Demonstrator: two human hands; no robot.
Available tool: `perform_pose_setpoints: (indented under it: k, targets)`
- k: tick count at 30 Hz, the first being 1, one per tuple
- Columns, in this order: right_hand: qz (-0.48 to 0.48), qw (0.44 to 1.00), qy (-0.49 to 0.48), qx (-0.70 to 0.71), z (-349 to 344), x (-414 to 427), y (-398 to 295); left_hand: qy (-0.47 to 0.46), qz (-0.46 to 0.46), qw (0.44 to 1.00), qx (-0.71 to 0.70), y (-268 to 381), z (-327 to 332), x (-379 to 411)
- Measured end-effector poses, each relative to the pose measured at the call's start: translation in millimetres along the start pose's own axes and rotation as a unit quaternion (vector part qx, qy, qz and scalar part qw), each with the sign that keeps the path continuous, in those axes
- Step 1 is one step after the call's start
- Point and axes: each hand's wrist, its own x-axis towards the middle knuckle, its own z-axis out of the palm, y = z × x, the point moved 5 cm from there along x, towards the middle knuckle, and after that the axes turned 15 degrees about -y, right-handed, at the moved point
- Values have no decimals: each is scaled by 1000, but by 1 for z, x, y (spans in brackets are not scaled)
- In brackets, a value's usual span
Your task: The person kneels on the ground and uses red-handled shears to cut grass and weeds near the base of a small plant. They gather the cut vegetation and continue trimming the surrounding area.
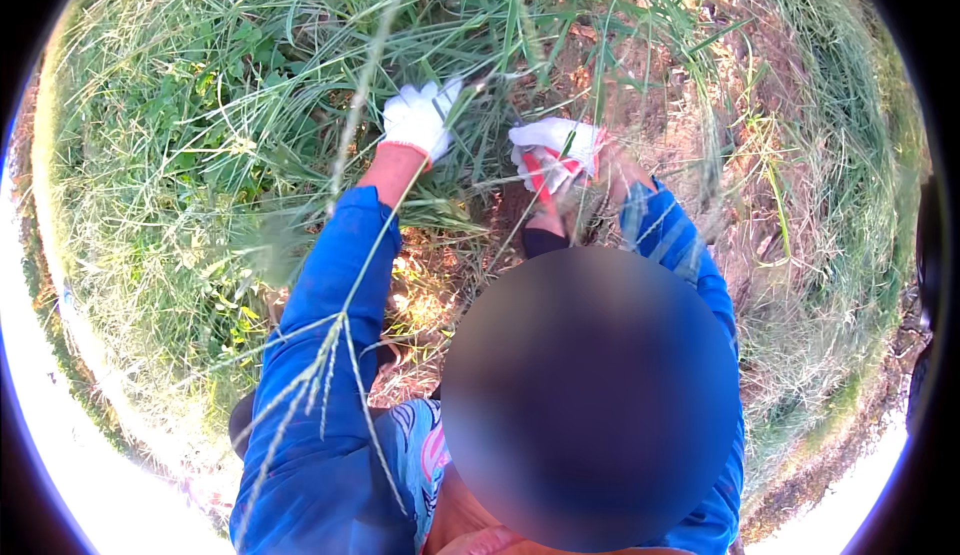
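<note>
My left hand (420, 118), in a white knit glove with a red cuff, is closed around green grass stems (480, 123), its fingertips partly lost among the blades. To its right, my right hand (562, 148) wears a matching glove and grips a red handle (538, 174). The working end of that hand tool is hidden by grass and fingers, so its kind is unclear. Both hands are low over the ground, a short gap apart. Below the right hand, a patch of skin meets a dark edge (545, 242), perhaps a foot or ankle.
Dense grass and leafy weeds (247, 59) cover the left and far side. Brown soil with dry cut stems (667, 134) lies to the right. A grass stalk with seed heads (341, 318) crosses the view before my left sleeve (322, 315). A blurred disc covers the lower middle.
</note>
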Motion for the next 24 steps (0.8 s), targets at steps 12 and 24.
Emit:
perform_pose_setpoints:
  k: [12,24]
  targets:
    - [-145,807,-53,-570,-52,54,4,63,40,996,-39,3,-3,-8]
    - [-59,843,-50,-532,1,33,17,129,119,981,-88,7,8,-54]
